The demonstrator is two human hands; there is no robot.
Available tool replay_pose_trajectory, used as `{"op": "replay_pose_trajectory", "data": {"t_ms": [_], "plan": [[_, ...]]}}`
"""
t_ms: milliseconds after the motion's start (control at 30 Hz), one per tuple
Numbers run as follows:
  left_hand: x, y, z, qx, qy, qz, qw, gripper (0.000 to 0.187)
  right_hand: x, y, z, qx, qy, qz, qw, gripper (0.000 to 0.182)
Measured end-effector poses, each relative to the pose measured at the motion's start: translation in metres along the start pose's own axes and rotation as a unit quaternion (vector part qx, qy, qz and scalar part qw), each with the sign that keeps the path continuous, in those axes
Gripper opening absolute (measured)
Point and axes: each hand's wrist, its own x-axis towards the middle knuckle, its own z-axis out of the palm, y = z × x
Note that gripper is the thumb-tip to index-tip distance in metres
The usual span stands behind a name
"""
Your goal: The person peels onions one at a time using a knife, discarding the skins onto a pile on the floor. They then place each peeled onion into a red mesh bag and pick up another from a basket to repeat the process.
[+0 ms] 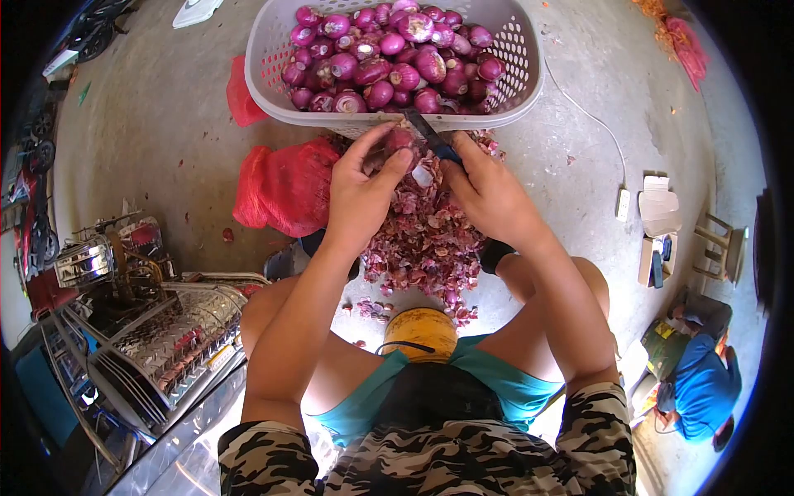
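Observation:
My left hand (pixel 364 183) grips a red onion (pixel 400 142) between thumb and fingers, just in front of the basket's near rim. In my right hand (pixel 490 188) is a knife (pixel 432 136) with a dark handle, its blade pointing up and left beside the onion. The grey plastic basket (pixel 258 62) holds many purple onions (pixel 405 77). Below my hands a heap of onion skins (pixel 426 240) lies on the floor between my feet. To the left of the heap rests a red mesh sack (pixel 285 188).
A yellow bucket (pixel 420 331) stands between my knees. Metal machinery (pixel 165 331) fills the lower left. On the right are a white power strip with cord (pixel 623 207), an open cardboard box (pixel 659 217), a wooden stool (pixel 718 248) and another person in blue (pixel 703 384).

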Motion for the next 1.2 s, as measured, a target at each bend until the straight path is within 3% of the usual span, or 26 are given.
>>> {"op": "replay_pose_trajectory", "data": {"t_ms": [100, 300, 500, 600, 800, 1000, 1200], "plan": [[0.000, 0.001, -0.001, -0.052, 0.022, -0.042, 0.998, 0.040, 0.002, -0.002, -0.002, -0.027, -0.019, 0.004, 0.999, 0.024], [0.002, 0.006, -0.006, -0.061, -0.039, -0.052, 0.996, 0.046, 0.001, 0.002, 0.001, -0.063, 0.011, -0.049, 0.997, 0.022], [0.003, 0.010, -0.004, -0.110, 0.014, -0.063, 0.992, 0.049, 0.000, -0.010, -0.004, -0.034, -0.003, 0.018, 0.999, 0.023], [0.006, 0.008, -0.003, -0.090, 0.031, -0.044, 0.995, 0.049, -0.003, -0.015, 0.003, -0.067, 0.011, -0.004, 0.998, 0.022], [0.008, 0.010, -0.008, -0.045, 0.023, -0.030, 0.998, 0.045, -0.004, -0.006, 0.009, -0.118, 0.065, -0.095, 0.986, 0.020], [0.011, 0.014, -0.018, 0.196, 0.029, 0.031, 0.980, 0.039, -0.002, -0.010, -0.002, -0.149, 0.006, -0.078, 0.986, 0.017], [0.013, 0.018, -0.026, 0.251, 0.012, 0.051, 0.966, 0.045, -0.002, -0.013, -0.005, -0.160, 0.013, -0.089, 0.983, 0.014]]}}
